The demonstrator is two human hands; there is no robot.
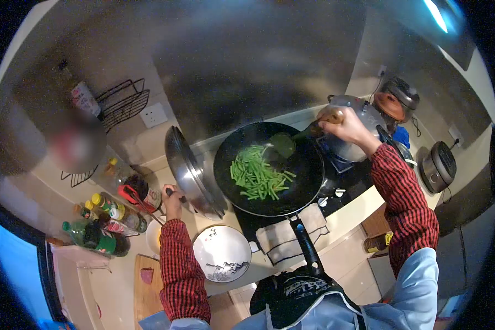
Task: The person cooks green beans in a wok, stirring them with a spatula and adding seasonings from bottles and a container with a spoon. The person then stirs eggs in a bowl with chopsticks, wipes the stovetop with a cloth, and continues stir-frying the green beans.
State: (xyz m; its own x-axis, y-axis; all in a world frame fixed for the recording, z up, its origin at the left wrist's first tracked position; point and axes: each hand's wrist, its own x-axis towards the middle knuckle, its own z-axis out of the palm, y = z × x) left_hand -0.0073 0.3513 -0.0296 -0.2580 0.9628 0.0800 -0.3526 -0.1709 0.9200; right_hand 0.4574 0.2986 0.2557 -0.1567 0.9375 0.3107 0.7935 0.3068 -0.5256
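A black wok [305,190] sits on the stove with cut green beans [261,175] heaped left of its middle. My right hand [346,127] is closed round the handle of a spatula [283,145], whose dark green blade rests over the wok's far side, right of the beans. On the left, a metal pot lid [188,171] stands tilted on edge beside the wok. My left hand [172,203] is closed round its black knob. A white plate [221,250] with a dark painted pattern lies below the lid, near my left sleeve.
A folded cloth [291,234] lies at the counter's front, by the wok handle [305,242]. A pot [360,113] stands behind my right hand. Several bottles [115,212] crowd the left corner. A cutting board [143,291] holds a reddish piece. At right stands a dark appliance [439,165].
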